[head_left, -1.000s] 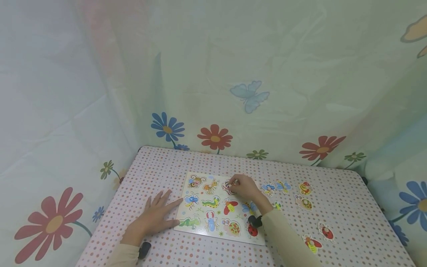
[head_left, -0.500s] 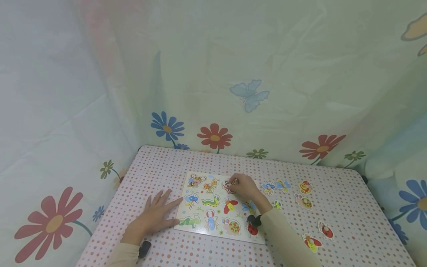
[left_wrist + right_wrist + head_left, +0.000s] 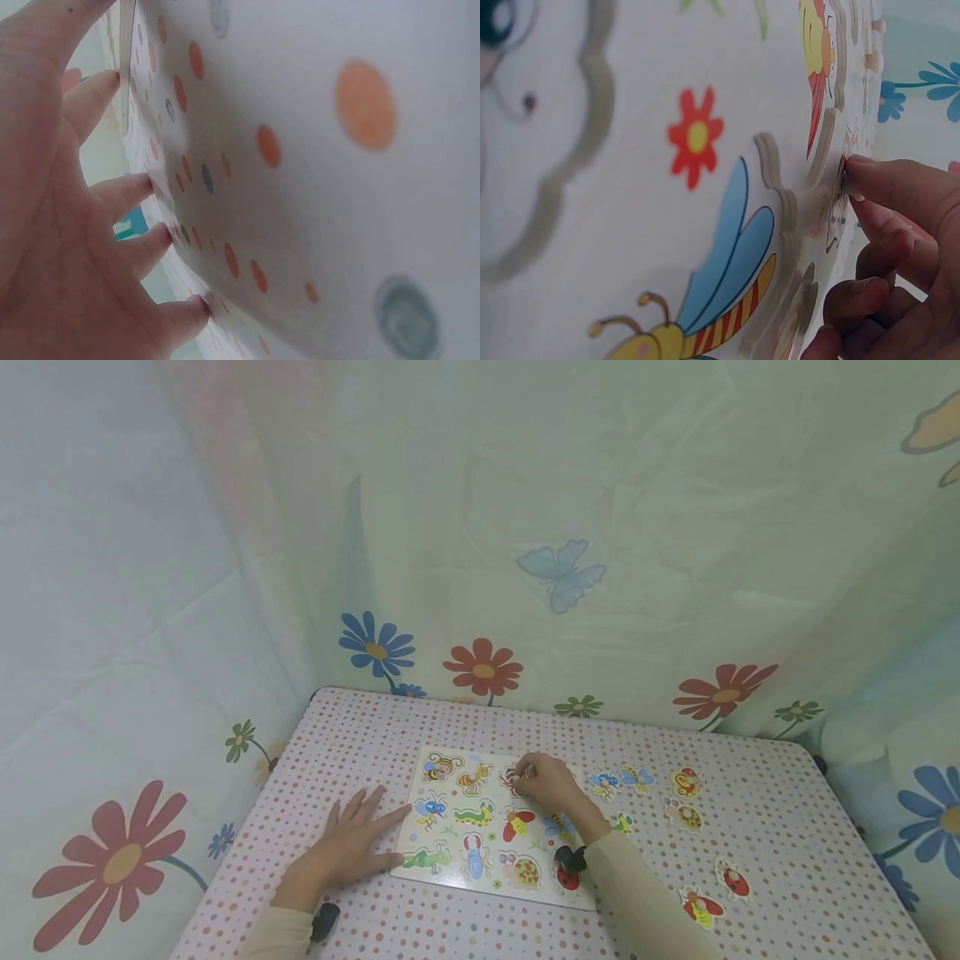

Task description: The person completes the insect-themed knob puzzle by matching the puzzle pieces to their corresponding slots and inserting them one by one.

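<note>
A wooden insect puzzle board (image 3: 414, 787) lies flat on the dotted table, its shaped recesses bearing bug pictures. At the upper right of the board, my right hand (image 3: 553, 783) pinches a small striped puzzle piece (image 3: 509, 776) between thumb and fingertips, at a top-row recess. The right wrist view shows these fingers (image 3: 900, 187) at the piece, which is seen edge-on. My left hand (image 3: 341, 845) is spread palm down on the table, with forefinger and thumb touching the board's left edge. In the left wrist view its fingers (image 3: 97, 97) are stretched out.
Several loose puzzle pieces lie right of the board, among them a blue-winged bee (image 3: 637, 779), a snail-like bug (image 3: 683, 815), a ladybug (image 3: 734, 880) and a red-winged bug (image 3: 701, 907). A flowered curtain (image 3: 465, 593) hangs behind the table (image 3: 360, 727).
My right hand stays at the same recess, with only a slight shift of wrist and fingers. The left hand and the loose pieces have not moved.
</note>
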Motion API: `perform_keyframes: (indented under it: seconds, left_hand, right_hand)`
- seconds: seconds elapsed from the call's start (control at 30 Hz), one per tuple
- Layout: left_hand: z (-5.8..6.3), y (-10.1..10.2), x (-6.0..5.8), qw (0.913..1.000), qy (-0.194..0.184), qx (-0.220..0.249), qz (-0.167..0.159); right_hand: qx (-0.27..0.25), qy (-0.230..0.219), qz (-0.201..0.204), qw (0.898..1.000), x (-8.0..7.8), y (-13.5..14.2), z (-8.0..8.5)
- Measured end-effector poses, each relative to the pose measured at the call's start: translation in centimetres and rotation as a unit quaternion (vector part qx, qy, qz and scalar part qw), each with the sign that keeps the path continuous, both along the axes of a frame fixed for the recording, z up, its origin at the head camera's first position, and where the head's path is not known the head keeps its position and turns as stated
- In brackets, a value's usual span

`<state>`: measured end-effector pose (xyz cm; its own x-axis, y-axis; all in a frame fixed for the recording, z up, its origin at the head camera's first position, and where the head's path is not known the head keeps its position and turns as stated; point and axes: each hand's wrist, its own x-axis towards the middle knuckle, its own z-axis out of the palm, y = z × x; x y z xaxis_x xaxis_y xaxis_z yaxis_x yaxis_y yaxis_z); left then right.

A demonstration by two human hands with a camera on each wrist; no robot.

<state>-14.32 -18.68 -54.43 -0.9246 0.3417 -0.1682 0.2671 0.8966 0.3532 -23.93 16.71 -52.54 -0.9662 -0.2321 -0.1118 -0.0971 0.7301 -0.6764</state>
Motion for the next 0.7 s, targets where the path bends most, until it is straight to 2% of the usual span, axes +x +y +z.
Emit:
perform_keyframes:
  seconds: [0.2, 0.7]
  left_hand:
    - [0.2, 0.1, 0.1, 1.0000, -0.001, 0.003, -0.002]
    - [0.4, 0.0, 0.2, 1.0000, 0.000, 0.005, -0.002]
  right_hand:
    - [0.003, -0.005, -0.005, 1.000, 0.1, 0.0, 0.2]
    - [-0.004, 0.051, -0.037, 0.998, 0.7, 2.5, 2.9]
